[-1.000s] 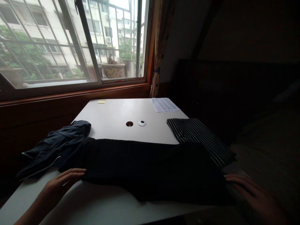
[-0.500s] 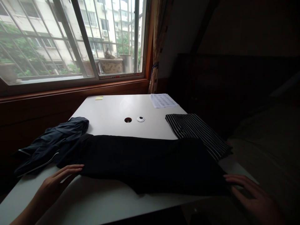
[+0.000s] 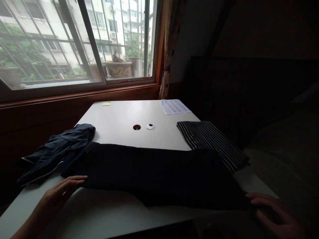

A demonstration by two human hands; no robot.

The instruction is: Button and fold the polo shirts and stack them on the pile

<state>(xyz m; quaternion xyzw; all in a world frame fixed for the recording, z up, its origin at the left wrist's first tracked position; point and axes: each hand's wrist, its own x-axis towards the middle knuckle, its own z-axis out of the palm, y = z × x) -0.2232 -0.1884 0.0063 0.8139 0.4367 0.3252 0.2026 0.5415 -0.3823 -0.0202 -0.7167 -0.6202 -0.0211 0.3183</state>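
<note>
Got plain dark trousers (image 3: 154, 176) laid flat, long and folded, on smooth white counter (image 3: 119, 114). Touching near edge at waistband end with left hand (image 3: 58, 192), far leg end with right hand (image 3: 272, 210); cannot tell either grip, clenched or loose. Alongside: crumpled navy garment (image 3: 57, 146), flat striped cloth (image 3: 209, 137). Outside window: patterned planter (image 3: 119, 69) with stubby plant (image 3: 117, 58) inside.

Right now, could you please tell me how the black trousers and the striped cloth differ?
The black trousers look plain, while the striped cloth has pale stripes on dark fabric. The trousers stretch across much of the table; the striped cloth covers a smaller patch. Both hands, left and right, are at the trousers, but neither is at the striped cloth. Both are dark and lie fairly flat.
</note>
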